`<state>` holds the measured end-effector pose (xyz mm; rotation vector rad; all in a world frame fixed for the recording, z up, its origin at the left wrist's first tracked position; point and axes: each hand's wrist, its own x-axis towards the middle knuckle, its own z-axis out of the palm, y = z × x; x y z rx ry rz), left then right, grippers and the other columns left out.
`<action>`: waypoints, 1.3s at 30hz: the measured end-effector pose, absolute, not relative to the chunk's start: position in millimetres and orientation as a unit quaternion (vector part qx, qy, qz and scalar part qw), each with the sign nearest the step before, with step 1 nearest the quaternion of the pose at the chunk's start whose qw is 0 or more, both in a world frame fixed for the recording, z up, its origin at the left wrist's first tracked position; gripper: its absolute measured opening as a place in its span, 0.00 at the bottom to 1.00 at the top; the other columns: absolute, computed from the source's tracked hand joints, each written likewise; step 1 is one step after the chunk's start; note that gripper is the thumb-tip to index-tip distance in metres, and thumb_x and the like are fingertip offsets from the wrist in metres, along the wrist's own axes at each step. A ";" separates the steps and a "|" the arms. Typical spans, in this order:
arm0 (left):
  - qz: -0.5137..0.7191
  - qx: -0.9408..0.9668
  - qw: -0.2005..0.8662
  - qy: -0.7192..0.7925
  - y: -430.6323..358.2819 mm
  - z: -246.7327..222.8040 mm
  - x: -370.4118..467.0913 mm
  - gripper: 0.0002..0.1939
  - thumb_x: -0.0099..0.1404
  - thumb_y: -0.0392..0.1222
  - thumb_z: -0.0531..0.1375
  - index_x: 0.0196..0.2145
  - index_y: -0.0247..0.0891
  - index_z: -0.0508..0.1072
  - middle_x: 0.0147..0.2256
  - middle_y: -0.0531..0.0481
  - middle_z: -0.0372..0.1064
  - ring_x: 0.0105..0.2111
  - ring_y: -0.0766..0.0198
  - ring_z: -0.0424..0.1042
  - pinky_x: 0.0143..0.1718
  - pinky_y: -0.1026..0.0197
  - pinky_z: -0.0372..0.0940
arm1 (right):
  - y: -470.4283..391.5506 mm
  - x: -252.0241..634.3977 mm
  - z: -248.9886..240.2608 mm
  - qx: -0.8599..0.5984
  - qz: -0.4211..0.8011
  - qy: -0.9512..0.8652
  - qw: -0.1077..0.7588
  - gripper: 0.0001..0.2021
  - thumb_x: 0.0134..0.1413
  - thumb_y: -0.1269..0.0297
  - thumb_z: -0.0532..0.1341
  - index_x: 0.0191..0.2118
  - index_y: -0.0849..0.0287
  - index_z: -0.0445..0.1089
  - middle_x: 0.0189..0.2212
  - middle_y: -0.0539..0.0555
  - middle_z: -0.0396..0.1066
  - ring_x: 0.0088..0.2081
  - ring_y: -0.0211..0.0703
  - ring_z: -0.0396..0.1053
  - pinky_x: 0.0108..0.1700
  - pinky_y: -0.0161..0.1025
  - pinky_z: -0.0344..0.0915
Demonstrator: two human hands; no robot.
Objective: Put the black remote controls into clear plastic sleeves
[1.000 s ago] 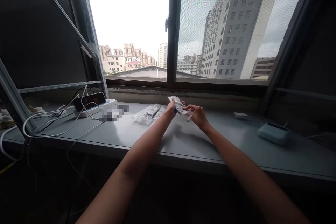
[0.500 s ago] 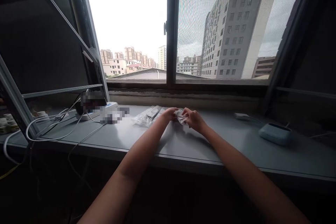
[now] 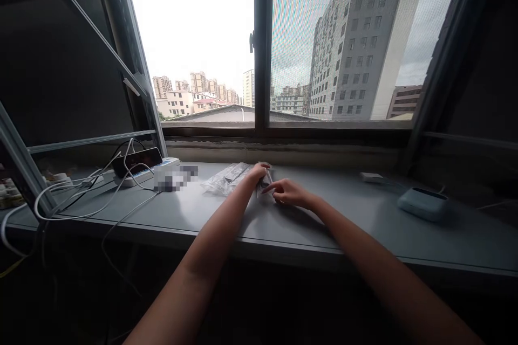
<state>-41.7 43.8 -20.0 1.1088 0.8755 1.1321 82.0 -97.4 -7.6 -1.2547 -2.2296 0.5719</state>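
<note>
My left hand [image 3: 259,172] is closed on a small clear plastic bag [image 3: 265,185] above the grey tabletop. Just to the right, my right hand [image 3: 288,193] reaches in from the side with its index finger stretched out to the bag. The other fingers of that hand are loosely bent and do not grip it. What the small bag contains cannot be made out. Left of my left wrist, more crumpled clear plastic bags [image 3: 224,179] lie on the table, partly covered by my forearm.
A phone [image 3: 137,163] leans by a white power strip [image 3: 168,164] among white cables at left. Beside them a metal shelf frame [image 3: 140,64] rises. At right lie a pale blue box-shaped device [image 3: 423,204] and a white adapter [image 3: 371,177]. Behind the grey table [image 3: 324,232] is a window.
My right hand has let go of the plastic and stretched out its index finger. The small bag has shifted slightly left, close against my left hand.
</note>
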 end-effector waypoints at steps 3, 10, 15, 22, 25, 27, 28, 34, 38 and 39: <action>0.478 0.515 0.554 0.447 39.1 -15.0 -37.6 0.14 0.52 0.23 0.55 0.19 0.40 0.71 0.17 0.50 0.60 0.36 0.53 0.74 0.45 0.57 0.66 | -97.2 82.2 -7.2 -0.448 0.286 -0.806 0.261 0.22 0.45 0.74 0.54 0.45 0.59 0.78 0.17 0.47 0.68 0.21 0.34 0.59 0.26 0.30 0.58; 0.447 0.640 0.387 0.491 22.6 -9.5 -40.2 0.16 0.47 0.22 0.61 0.13 0.40 0.64 0.24 0.44 0.64 0.59 0.44 0.57 0.61 0.47 0.48 | -92.9 87.8 -6.9 -0.461 0.326 -0.778 0.274 0.21 0.44 0.71 0.52 0.40 0.60 0.80 0.18 0.46 0.66 0.17 0.32 0.57 0.23 0.30 0.57; 0.423 0.736 0.231 0.477 10.6 -9.5 -35.6 0.15 0.53 0.28 0.62 0.15 0.36 0.62 0.45 0.36 0.67 0.63 0.42 0.46 0.63 0.42 0.37 | -83.1 97.6 -12.0 -0.580 0.117 -0.765 0.255 0.16 0.49 0.70 0.53 0.34 0.57 0.79 0.20 0.49 0.70 0.24 0.35 0.63 0.29 0.31 0.58; 0.435 0.766 0.265 0.393 -5.2 -16.8 -12.7 0.13 0.56 0.34 0.64 0.22 0.40 0.62 0.35 0.37 0.69 0.60 0.38 0.57 0.62 0.42 0.47 | -75.2 112.9 -20.1 -0.687 0.002 -0.706 0.169 0.16 0.57 0.66 0.51 0.38 0.54 0.77 0.38 0.58 0.76 0.38 0.49 0.72 0.33 0.37 0.58; 0.331 0.839 0.206 0.380 -12.7 -21.8 -4.1 0.13 0.58 0.36 0.62 0.20 0.41 0.63 0.27 0.40 0.70 0.51 0.40 0.69 0.56 0.44 0.57 | -71.6 122.1 -20.9 -0.707 0.001 -0.691 0.152 0.16 0.59 0.65 0.51 0.40 0.53 0.77 0.40 0.59 0.77 0.39 0.50 0.72 0.33 0.37 0.59; 0.233 0.892 0.121 0.368 -17.3 -22.1 -2.1 0.09 0.60 0.35 0.58 0.22 0.39 0.68 0.30 0.40 0.73 0.47 0.45 0.72 0.53 0.48 0.62 | -69.4 127.2 -21.1 -0.715 0.007 -0.684 0.143 0.16 0.58 0.65 0.51 0.40 0.53 0.77 0.40 0.58 0.77 0.40 0.49 0.73 0.33 0.36 0.59; 0.179 0.912 0.071 0.362 -19.2 -21.3 -2.1 0.08 0.61 0.35 0.56 0.26 0.38 0.71 0.33 0.40 0.75 0.47 0.46 0.73 0.51 0.50 0.64 | -68.5 129.2 -21.3 -0.717 0.010 -0.683 0.140 0.16 0.58 0.66 0.51 0.40 0.53 0.77 0.40 0.57 0.77 0.40 0.49 0.72 0.33 0.36 0.59; 0.039 0.932 -0.102 0.346 -23.2 -16.8 -3.7 0.18 0.68 0.40 0.47 0.42 0.35 0.76 0.45 0.40 0.74 0.46 0.52 0.73 0.45 0.56 0.66 | -65.6 136.2 -22.2 -0.703 0.030 -0.697 0.139 0.15 0.58 0.67 0.51 0.37 0.55 0.76 0.39 0.55 0.77 0.39 0.46 0.71 0.33 0.35 0.57; 0.039 0.930 -0.112 0.348 -22.8 -18.9 -2.2 0.19 0.68 0.40 0.47 0.43 0.34 0.76 0.45 0.39 0.74 0.46 0.52 0.74 0.45 0.57 0.66 | -63.4 140.6 -23.5 -0.690 0.042 -0.708 0.147 0.14 0.56 0.69 0.52 0.34 0.57 0.76 0.35 0.54 0.76 0.37 0.43 0.70 0.33 0.33 0.57; 0.039 0.930 -0.114 0.348 -22.7 -19.3 -1.9 0.19 0.68 0.40 0.47 0.44 0.34 0.76 0.45 0.39 0.74 0.46 0.52 0.73 0.45 0.57 0.66 | -62.6 141.3 -24.0 -0.688 0.044 -0.709 0.149 0.14 0.56 0.69 0.52 0.34 0.57 0.76 0.34 0.54 0.76 0.37 0.43 0.70 0.34 0.33 0.56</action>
